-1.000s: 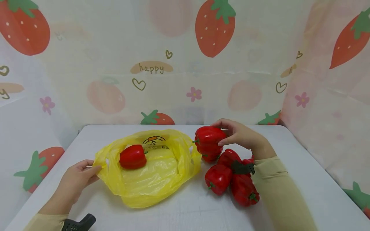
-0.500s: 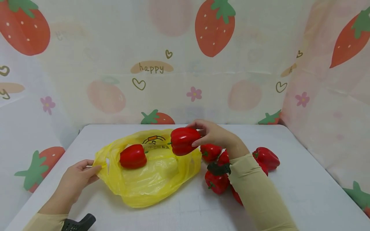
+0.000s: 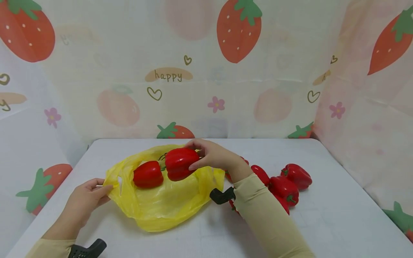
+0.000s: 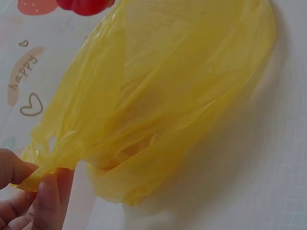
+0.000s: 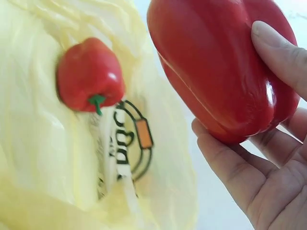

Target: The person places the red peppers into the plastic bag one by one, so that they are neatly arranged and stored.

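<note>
one pepper [image 3: 147,175] already lies inside the yellow bag [image 3: 167,213] the left hand [image 3: 84,201] pinches, the right hand [image 3: 215,154] grips a second pepper [image 3: 180,165] above it, and several other peppers [image 3: 283,189] remain on the table [image 3: 335,218].

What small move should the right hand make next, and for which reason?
Probably the right hand should lower the held pepper into the yellow bag, beside the pepper inside. In the head view, the held pepper appears over the bag's open mouth, and the left hand pinches the bag's edge, which should help steady it.
</note>
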### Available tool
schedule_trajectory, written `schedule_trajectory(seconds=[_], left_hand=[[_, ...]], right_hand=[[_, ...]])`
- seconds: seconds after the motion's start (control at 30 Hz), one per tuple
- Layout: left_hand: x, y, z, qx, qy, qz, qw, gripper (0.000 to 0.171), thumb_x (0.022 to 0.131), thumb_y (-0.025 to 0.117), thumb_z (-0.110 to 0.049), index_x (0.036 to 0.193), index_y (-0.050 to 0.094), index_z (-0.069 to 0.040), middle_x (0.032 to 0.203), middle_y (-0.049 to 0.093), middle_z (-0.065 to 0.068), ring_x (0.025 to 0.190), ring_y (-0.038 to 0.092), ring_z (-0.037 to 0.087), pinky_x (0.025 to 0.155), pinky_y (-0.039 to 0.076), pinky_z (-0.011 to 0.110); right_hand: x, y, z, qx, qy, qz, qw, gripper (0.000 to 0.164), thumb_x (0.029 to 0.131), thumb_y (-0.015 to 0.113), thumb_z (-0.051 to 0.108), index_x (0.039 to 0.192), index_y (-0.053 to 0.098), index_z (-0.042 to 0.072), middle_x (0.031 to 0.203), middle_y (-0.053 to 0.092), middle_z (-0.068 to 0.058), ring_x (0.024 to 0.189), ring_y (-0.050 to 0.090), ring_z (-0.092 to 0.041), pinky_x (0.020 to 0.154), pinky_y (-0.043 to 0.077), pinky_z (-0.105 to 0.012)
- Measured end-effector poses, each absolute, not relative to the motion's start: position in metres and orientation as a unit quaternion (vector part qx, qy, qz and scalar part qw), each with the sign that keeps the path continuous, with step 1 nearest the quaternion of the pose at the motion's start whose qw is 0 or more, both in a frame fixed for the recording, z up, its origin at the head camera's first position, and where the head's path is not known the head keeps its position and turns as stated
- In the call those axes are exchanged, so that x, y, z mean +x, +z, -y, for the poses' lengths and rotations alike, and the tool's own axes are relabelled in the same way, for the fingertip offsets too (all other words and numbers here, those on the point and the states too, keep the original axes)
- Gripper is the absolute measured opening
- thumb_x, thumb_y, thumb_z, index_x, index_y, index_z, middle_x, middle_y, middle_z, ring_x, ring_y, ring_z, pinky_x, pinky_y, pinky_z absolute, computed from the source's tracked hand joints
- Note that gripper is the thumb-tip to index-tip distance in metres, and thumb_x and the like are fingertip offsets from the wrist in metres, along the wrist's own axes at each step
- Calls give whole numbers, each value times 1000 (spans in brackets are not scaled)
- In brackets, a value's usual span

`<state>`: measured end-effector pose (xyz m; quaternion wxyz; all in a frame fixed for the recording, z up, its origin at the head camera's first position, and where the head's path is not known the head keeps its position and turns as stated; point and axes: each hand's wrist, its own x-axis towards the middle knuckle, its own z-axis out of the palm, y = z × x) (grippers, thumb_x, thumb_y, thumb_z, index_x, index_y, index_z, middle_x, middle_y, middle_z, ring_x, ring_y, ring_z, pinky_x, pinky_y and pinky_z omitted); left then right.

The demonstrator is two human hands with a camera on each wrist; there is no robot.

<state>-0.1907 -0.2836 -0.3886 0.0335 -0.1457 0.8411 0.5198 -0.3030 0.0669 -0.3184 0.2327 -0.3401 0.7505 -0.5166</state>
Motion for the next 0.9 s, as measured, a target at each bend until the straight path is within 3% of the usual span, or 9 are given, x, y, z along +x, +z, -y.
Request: schedule_trajectory(seconds=[0.27, 0.9], left_hand=[[-192, -390, 286, -151, 520, -840, 40, 58, 87, 59, -39, 125, 45, 2, 117, 57, 18, 85, 61, 11, 75, 54, 27], [-190, -389, 284, -149, 517, -842, 40, 58, 88, 58, -40, 126, 44, 2, 118, 56, 19, 86, 61, 11, 76, 53, 28]], right_hand=[[-304, -333, -46, -351, -516, -742, 246, 46, 77, 73, 11, 117, 52, 17, 118, 54, -1, 103, 55, -22, 80, 53, -34], [-304, -355, -5, -339, -459, -798, 191, 46, 72, 78, 22, 112, 56, 26, 110, 55, 9, 100, 54, -14, 77, 51, -24]])
